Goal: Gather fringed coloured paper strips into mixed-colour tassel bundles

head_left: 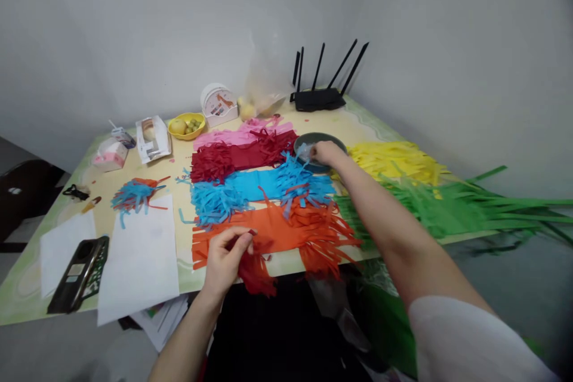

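My left hand (227,258) is closed at the table's front edge, pinching a red-orange fringed paper tassel (257,276) that hangs below the fingers. A bit of dark red shows at its fingertips. My right hand (326,154) reaches into a dark green bowl (339,142), fingers bent down beside clear plastic (305,152); what the fingertips grip, if anything, is hidden. Between the hands lie fringed paper sheets: orange (277,230), blue (257,184), dark red (246,156) and pink (244,134).
Yellow fringe (394,161) and green fringe (447,209) spread to the right, the green overhanging the edge. A blue-orange tassel (134,194), white paper (138,262) and a black packet (80,271) lie left. Behind stand a router (320,99) and a yellow fruit bowl (187,131).
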`<act>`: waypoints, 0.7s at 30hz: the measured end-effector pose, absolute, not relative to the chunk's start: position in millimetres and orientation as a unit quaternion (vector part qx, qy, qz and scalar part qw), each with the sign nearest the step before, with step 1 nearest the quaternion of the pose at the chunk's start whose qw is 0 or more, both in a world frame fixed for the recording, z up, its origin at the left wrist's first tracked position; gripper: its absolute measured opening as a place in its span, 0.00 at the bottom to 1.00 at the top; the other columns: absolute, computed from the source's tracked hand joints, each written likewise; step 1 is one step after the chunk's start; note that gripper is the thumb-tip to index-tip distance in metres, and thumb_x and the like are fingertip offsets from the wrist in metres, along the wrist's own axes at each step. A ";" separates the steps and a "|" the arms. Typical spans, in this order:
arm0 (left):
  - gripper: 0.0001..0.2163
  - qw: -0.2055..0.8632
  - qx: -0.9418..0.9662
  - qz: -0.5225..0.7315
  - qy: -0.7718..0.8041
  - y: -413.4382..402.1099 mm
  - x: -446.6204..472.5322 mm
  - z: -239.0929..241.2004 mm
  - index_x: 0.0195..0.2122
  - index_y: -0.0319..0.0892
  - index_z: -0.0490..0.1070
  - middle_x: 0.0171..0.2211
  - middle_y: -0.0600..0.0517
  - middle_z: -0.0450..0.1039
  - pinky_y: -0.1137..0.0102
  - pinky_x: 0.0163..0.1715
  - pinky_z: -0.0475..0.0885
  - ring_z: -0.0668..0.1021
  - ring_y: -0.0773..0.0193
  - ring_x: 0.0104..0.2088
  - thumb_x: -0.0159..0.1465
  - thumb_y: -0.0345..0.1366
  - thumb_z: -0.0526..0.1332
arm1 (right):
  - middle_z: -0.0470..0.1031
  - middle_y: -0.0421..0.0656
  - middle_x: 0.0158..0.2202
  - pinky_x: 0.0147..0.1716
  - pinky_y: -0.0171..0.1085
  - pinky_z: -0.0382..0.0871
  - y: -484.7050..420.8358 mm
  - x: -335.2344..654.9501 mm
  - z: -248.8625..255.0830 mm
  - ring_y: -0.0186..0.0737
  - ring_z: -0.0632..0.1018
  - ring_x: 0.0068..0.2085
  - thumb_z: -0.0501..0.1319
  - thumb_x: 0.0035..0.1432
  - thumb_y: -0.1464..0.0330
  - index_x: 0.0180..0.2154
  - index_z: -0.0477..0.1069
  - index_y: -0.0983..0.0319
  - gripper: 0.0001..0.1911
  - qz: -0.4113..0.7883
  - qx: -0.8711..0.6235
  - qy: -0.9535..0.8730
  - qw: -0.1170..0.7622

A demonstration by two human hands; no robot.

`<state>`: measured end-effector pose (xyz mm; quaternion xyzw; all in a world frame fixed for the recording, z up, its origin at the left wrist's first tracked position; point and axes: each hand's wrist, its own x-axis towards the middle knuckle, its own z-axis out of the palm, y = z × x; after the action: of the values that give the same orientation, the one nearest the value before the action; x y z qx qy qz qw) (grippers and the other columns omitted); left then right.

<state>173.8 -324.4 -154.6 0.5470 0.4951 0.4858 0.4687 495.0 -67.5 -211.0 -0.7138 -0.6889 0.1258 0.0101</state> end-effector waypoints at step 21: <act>0.08 0.476 0.528 0.520 0.473 -333.5 173.9 -135.9 0.35 0.39 0.77 0.20 0.54 0.73 0.73 0.29 0.71 0.75 0.68 0.23 0.59 0.39 0.66 | 0.83 0.45 0.38 0.39 0.38 0.76 -286.3 375.0 -150.1 0.41 0.82 0.37 0.59 0.64 0.66 0.42 0.78 0.59 0.09 0.127 -0.340 -0.826 0.432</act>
<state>173.9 -333.5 -135.9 0.5283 0.4733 0.5201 0.4757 375.0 -286.3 -150.1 -0.3402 -0.8255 0.1268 0.4321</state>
